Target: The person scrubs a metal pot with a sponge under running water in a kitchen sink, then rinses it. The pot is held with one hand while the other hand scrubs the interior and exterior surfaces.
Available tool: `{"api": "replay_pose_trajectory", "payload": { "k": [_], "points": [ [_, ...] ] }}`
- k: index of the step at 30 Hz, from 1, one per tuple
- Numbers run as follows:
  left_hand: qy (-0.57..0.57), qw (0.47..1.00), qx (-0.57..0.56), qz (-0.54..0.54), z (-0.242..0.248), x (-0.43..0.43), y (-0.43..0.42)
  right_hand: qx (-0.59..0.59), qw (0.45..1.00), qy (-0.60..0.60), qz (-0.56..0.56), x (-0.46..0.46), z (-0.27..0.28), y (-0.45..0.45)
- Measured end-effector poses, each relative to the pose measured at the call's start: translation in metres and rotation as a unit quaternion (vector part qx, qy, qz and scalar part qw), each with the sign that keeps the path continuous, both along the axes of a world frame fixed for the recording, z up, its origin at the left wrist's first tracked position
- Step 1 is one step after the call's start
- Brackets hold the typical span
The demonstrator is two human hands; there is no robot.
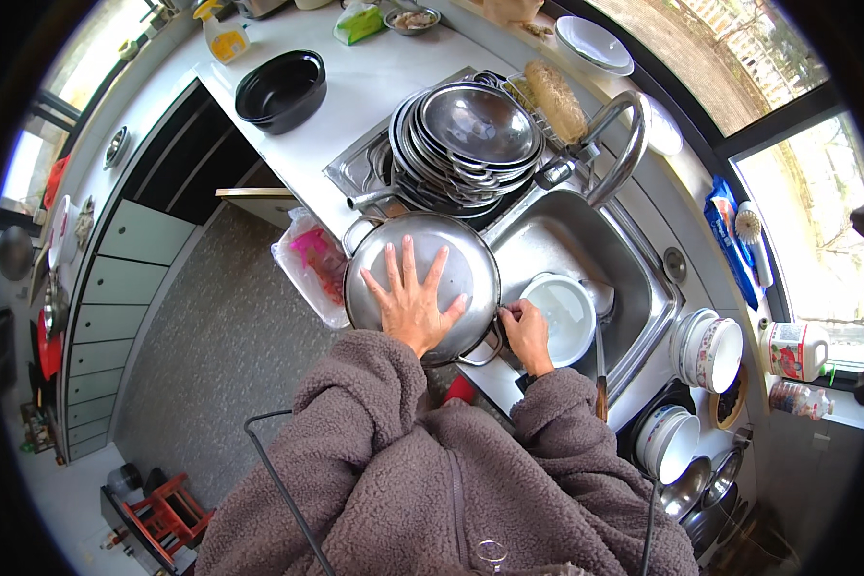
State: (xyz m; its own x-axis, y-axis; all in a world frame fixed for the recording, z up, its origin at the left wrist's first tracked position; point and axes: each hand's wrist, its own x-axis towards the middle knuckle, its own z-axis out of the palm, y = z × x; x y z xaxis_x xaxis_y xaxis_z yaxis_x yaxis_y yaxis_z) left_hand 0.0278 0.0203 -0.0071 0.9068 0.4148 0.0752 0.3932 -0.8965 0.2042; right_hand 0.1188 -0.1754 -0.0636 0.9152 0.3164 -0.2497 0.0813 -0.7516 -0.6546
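Observation:
My left hand (412,299) lies flat with fingers spread on the round outer face of a stainless steel pan (468,266) with loop handles. The pan is held in front of me at the counter's edge, its inside hidden. At the pan's right rim, my right hand (525,333) has its fingers curled and pinches the edge near a handle; the exact grip is partly hidden. Just right of that hand, a white bowl (563,324) with liquid in it stands in the steel sink (547,223).
A tall stack of steel pans and lids (475,129) stands beyond the sink. The curved faucet (637,144) arches over the basin. Stacked bowls (713,353) line the right counter. A black pot (281,90) sits far left; a lined bin (309,281) is below the counter edge.

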Motion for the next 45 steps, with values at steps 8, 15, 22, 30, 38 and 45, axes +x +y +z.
{"api": "replay_pose_trajectory", "payload": {
  "k": [8, 15, 22, 30, 38, 45],
  "points": [
    [0.002, 1.000, 0.007, -0.002, 0.002, 0.000, -0.001, -0.017, 1.000, 0.016, 0.010, 0.004, 0.000, -0.002],
    [0.011, 1.000, 0.014, -0.003, 0.001, 0.001, -0.001, -0.054, 0.997, -0.056, -0.003, 0.010, 0.001, 0.016],
    [0.005, 1.000, 0.020, 0.003, -0.002, 0.001, -0.001, -0.103, 0.994, 0.020, -0.027, 0.004, -0.001, 0.019],
    [0.010, 0.999, 0.035, 0.003, 0.000, 0.004, 0.002, -0.088, 0.996, 0.003, -0.025, 0.015, -0.002, 0.022],
    [0.016, 0.999, 0.029, 0.004, 0.001, 0.004, 0.001, -0.068, 0.996, -0.026, -0.049, 0.023, 0.002, 0.028],
    [0.008, 0.999, 0.045, 0.012, -0.001, 0.007, 0.002, -0.047, 0.997, -0.003, -0.053, 0.029, 0.001, 0.030]
  ]
}}
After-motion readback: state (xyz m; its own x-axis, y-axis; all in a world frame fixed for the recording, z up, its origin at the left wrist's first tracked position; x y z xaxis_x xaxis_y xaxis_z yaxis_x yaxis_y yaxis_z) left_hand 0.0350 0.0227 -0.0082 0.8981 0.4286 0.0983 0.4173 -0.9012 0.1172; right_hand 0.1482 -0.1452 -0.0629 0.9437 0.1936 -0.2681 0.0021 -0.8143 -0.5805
